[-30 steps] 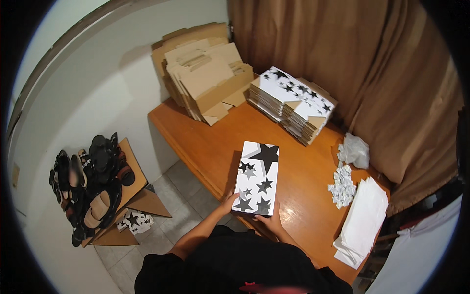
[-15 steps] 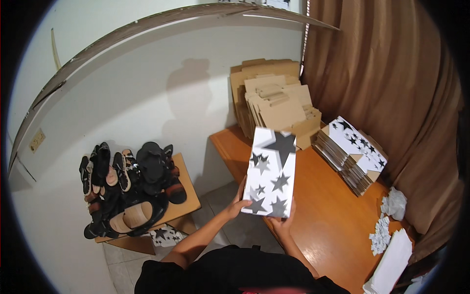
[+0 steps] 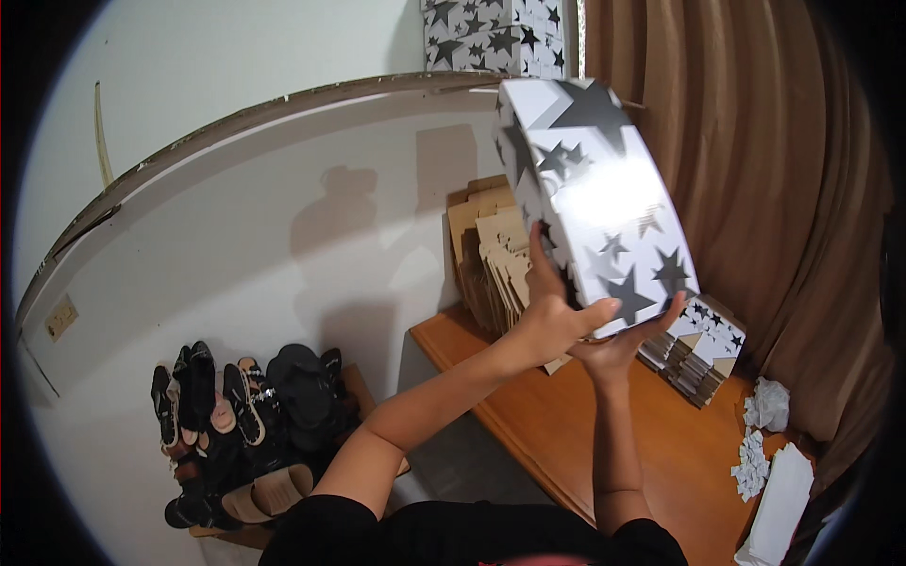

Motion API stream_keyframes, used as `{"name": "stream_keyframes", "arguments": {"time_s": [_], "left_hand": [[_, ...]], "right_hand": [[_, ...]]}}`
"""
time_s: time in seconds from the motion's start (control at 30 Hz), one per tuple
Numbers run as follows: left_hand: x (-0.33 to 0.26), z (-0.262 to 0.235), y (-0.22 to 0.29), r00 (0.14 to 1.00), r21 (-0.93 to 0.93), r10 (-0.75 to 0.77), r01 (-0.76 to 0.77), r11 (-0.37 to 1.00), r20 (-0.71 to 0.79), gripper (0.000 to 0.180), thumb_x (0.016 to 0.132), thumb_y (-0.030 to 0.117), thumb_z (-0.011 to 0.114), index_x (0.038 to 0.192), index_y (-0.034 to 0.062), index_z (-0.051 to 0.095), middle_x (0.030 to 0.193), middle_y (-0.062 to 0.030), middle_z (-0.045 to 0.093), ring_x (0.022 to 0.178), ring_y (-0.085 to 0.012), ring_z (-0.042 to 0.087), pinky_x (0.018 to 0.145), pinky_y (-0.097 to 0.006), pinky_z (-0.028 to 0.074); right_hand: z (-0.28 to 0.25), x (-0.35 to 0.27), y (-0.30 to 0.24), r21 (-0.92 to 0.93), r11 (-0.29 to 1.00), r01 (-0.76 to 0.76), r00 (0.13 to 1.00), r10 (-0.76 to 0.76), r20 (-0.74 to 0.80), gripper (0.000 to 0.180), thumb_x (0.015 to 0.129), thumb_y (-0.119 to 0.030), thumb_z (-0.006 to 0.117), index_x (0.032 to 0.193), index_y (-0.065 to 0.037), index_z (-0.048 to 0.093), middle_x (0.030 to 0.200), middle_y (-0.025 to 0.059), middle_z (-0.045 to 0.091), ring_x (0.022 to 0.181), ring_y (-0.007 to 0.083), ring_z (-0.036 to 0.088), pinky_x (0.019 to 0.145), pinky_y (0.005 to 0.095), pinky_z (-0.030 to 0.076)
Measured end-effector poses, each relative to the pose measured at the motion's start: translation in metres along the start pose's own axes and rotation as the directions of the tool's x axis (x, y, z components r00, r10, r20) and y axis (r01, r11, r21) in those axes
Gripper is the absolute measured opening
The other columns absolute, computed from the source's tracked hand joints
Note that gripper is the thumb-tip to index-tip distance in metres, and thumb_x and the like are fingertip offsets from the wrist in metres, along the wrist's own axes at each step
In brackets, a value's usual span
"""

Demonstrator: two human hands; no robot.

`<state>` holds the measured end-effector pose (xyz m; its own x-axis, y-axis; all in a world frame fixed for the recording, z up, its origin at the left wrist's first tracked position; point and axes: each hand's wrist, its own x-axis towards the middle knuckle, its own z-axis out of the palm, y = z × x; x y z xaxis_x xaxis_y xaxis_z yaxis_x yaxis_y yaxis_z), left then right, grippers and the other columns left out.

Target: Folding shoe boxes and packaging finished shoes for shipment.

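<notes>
A white shoebox printed with black and grey stars (image 3: 604, 208) is raised above the desk, tilted, its lid toward me. My left hand (image 3: 555, 316) grips its left side near the close end, thumb on top. Around the near right corner, my right hand (image 3: 628, 344) supports the box from below, its fingertips showing at the edge. Beyond it, similar star-printed boxes (image 3: 495, 38) stand stacked on a high shelf (image 3: 311, 99) along the wall.
Folded brown cardboard (image 3: 491, 231) leans at the back of the wooden desk (image 3: 557, 434). Flattened star-printed boxes (image 3: 703, 344), crumpled paper (image 3: 766, 406) and white sheets (image 3: 781, 505) lie at the right, by a brown curtain (image 3: 755, 170). Black shoes and sandals (image 3: 245, 415) crowd a small table at left.
Both hands have lifted the shoebox up and forward, to the right. It is tilted more, and its left side now shows. The view has risen, bringing the stacked boxes above the shelf into sight.
</notes>
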<state>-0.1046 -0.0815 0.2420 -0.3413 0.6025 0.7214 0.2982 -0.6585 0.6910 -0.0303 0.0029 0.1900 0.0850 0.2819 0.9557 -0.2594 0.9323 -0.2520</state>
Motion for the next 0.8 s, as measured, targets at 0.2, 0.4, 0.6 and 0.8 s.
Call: {"name": "stream_keyframes", "arguments": {"time_s": [0.2, 0.4, 0.6, 0.8], "left_hand": [[0.088, 0.015, 0.03, 0.969, 0.125, 0.218, -0.232, 0.965, 0.117, 0.129, 0.064, 0.033, 0.077, 0.129, -0.0081, -0.026, 0.133, -0.0355, 0.012, 0.129, -0.0403, 0.018, 0.107, -0.041, 0.02], [0.186, 0.0, 0.074, 0.939, 0.056, 0.289, -0.303, 0.951, 0.186, 0.112, 0.073, 0.044, 0.07, 0.133, -0.0124, -0.006, 0.128, -0.0272, 0.036, 0.115, -0.0311, 0.043, 0.102, -0.037, 0.031], [0.283, -0.052, 0.082, 0.963, 0.764, 0.26, -0.223, 0.605, 0.075, 0.101, 0.069, 0.055, 0.064, 0.137, 0.004, 0.01, 0.135, -0.028, 0.023, 0.127, -0.0412, 0.02, 0.104, -0.049, 0.023], [0.354, -0.088, 0.1, 0.956, 0.949, 0.246, 0.079, 0.306, -0.159, 0.101, 0.067, 0.048, 0.067, 0.138, 0.0066, 0.009, 0.134, -0.0283, 0.023, 0.127, -0.0386, 0.018, 0.098, -0.053, 0.024]], "right_hand": [[0.01, 0.098, -0.001, -0.086, 0.977, 0.197, 0.974, -0.205, -0.1, 0.113, 0.054, -0.008, 0.081, 0.134, -0.011, 0.002, 0.128, 0.0167, 0.027, 0.117, 0.0277, 0.035, 0.101, 0.0419, 0.029], [0.029, 0.221, 0.04, 0.002, 0.962, 0.271, 0.952, -0.268, -0.15, 0.107, 0.056, -0.015, 0.085, 0.132, -0.01, 0.01, 0.124, 0.0168, 0.033, 0.113, 0.0246, 0.041, 0.093, 0.0376, 0.04], [0.077, 0.356, 0.07, -0.2, 0.971, 0.13, 0.959, -0.174, -0.223, 0.119, 0.046, -0.052, 0.083, 0.131, 0.001, 0.02, 0.124, 0.0267, 0.032, 0.123, 0.039, 0.022, 0.101, 0.0444, 0.029], [0.12, 0.467, 0.091, -0.222, 0.975, 0.002, 0.973, -0.053, -0.226, 0.115, 0.054, -0.068, 0.07, 0.136, -0.001, 0.026, 0.131, 0.0205, 0.036, 0.124, 0.0348, 0.034, 0.098, 0.0444, 0.035]]}}
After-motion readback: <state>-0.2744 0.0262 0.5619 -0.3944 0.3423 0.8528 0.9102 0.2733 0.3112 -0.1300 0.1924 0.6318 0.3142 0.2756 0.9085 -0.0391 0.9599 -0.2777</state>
